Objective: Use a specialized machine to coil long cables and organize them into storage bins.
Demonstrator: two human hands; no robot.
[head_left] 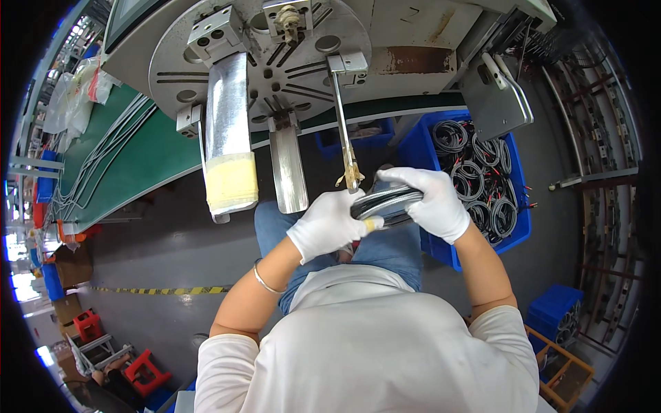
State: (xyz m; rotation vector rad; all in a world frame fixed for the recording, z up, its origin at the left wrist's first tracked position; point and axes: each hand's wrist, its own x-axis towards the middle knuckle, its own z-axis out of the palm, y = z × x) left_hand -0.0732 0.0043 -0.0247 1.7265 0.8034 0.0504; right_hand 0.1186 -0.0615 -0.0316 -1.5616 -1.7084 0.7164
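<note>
A coil of grey and black cable (387, 201) is held in front of my lap, gripped from both sides. My left hand (330, 224), in a white glove with yellow tape on one finger, closes on its left end. My right hand (434, 203), gloved too, wraps round its right end. Just beyond the coil, a thin metal rod (342, 124) with tape at its tip points toward me from a round slotted metal disc (303, 76). Beside it a curved metal plate (288, 168) and a wider plate with a yellow-wrapped end (232, 182) also jut out.
At the right, a blue crate (446, 237) holds several coiled cables (470, 180). Loose grey cables (110, 151) lie on the green table (155, 155) at the left. A flat metal plate (492, 100) hangs near the machine. Red stools (146, 372) stand on the floor lower left.
</note>
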